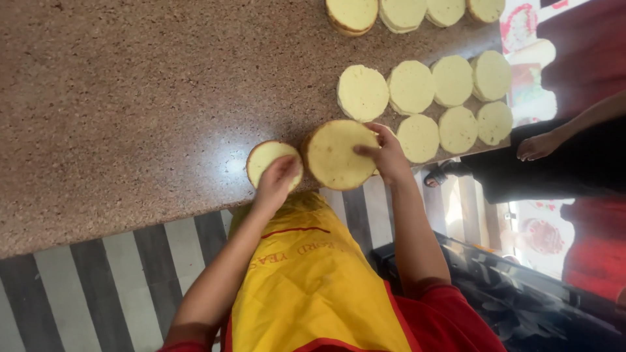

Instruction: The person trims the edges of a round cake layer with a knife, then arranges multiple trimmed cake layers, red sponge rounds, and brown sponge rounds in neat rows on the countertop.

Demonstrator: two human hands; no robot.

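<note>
Now the left hand (277, 177) lies flat, fingers spread, on a small round pale sponge cake (268, 161) on the speckled brown stone counter (130, 98). Just beside that cake, the right hand (386, 155) grips a larger round brown-edged sponge cake (336, 155), tilted off the counter.

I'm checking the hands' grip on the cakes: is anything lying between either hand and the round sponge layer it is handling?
Nothing visible. The left hand rests directly on the smaller sponge round, and the right hand has its fingers on the larger sponge round. Both rounds lie on the speckled counter, side by side near its edge.

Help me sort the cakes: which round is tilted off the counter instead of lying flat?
The big round under the right hand, nearest the apron; its brown edge shows, while the others lie flat.
</note>
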